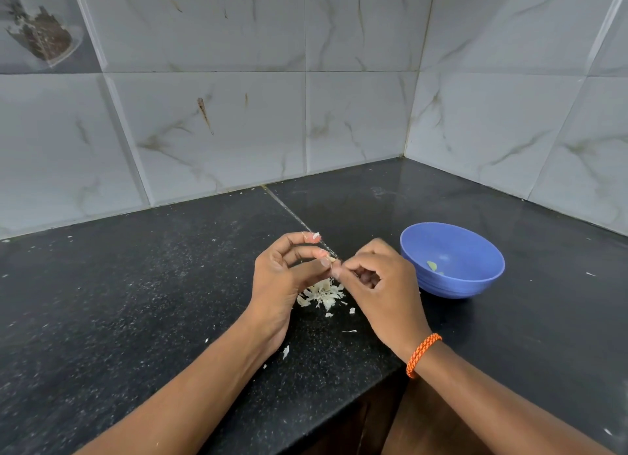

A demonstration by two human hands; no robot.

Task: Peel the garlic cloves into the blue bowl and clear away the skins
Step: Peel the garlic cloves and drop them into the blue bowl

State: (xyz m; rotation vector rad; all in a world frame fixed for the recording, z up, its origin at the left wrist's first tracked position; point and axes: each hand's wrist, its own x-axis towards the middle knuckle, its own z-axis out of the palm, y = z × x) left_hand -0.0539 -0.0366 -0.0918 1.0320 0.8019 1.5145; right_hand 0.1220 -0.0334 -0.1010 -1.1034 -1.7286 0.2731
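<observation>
My left hand (285, 278) and my right hand (377, 281) meet above the black counter, and both pinch a small garlic clove (331, 259) between their fingertips. A bit of skin clings to my left index fingertip. Right under the hands lies a pile of pale garlic skins (323, 295). The blue bowl (452, 261) stands just to the right of my right hand, with a peeled clove or two on its bottom. My right wrist wears an orange braided band.
Loose skin flakes (286, 351) are scattered on the black granite counter (136, 301) near my left forearm. Tiled walls close the corner behind. The counter's front edge (339, 410) runs under my forearms. A shelf with dried stuff hangs at top left.
</observation>
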